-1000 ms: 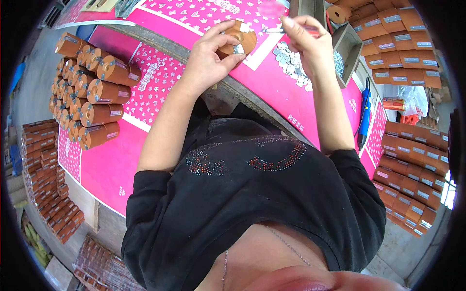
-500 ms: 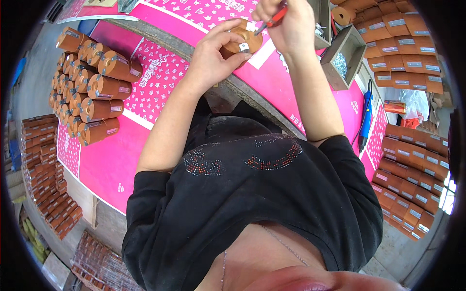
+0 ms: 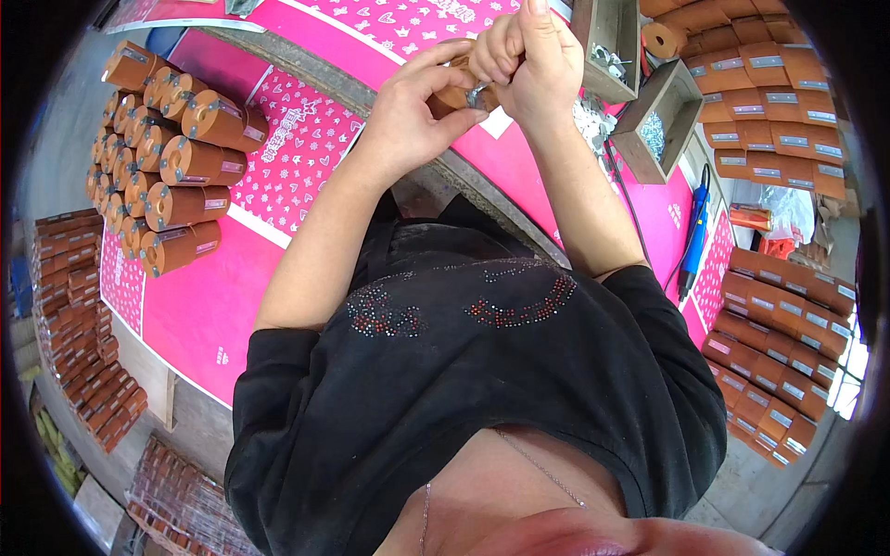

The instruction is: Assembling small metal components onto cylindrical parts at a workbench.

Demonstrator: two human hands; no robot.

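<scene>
My left hand [image 3: 419,109] is wrapped round an orange-brown wooden-looking cylinder [image 3: 451,100], thumb on the near side and fingers on the far side. A small shiny metal piece [image 3: 476,95] shows at the cylinder's end, between the two hands. Pressed close against the cylinder is my right hand [image 3: 533,65], curled into a fist with the thumb pointing up. Its fingers cover whatever they grip; a red-handled tool was in this hand half a second ago, and its handle is hidden now.
Similar cylinders [image 3: 190,162] are stacked on the pink-covered table [image 3: 209,310] at left. Two wooden trays of small metal parts, one of them a tray [image 3: 640,153], stand right of my hands. Beyond lie a blue corded tool [image 3: 695,232] and rows of brown blocks [image 3: 779,310].
My right hand has come down and left onto the cylinder, turning so that the red handle no longer shows. The cylinder has tilted in my left hand. Loose metal parts beside the trays are now uncovered.
</scene>
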